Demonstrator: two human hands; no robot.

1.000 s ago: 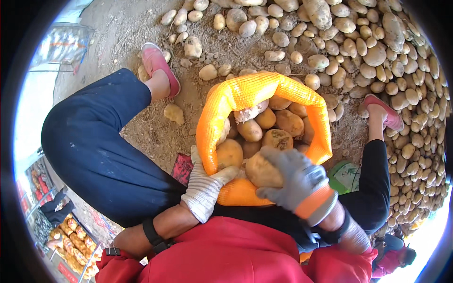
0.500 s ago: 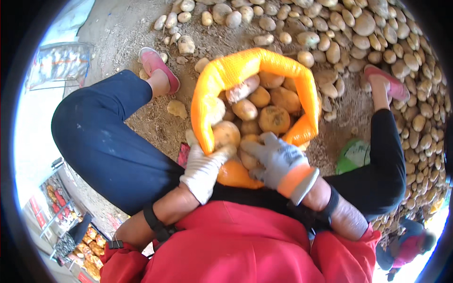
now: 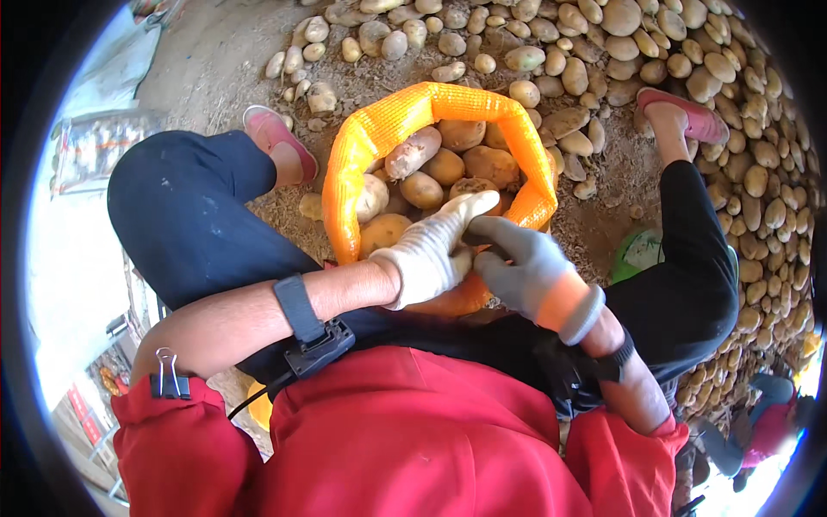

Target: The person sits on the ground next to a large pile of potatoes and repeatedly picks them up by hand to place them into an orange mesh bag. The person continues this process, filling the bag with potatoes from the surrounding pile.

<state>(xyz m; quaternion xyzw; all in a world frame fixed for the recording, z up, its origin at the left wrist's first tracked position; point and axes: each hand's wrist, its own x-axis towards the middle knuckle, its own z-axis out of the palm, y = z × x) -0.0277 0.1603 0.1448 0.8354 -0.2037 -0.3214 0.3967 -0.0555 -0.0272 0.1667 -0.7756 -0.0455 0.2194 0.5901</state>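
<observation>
Between my legs stands an orange mesh bag, its mouth rolled outward into a thick rim. Potatoes fill it, a pinkish one near the far left side. My left hand, in a whitish knit glove, reaches over the near part of the mouth with its thumb stretched away from me. Against it is my right hand, in a grey glove with an orange band, its fingers curled. Both sets of fingers meet above the near rim. What they grip is hidden by the gloves.
A big heap of loose potatoes spreads along the right and far side. Beside my right leg sits a green-rimmed container. A yellow object lies by my left elbow. Another person is at the lower right.
My left hand has moved right from the bag's left rim, across its near side, to meet my right hand. The bag shows slightly farther left in view.
</observation>
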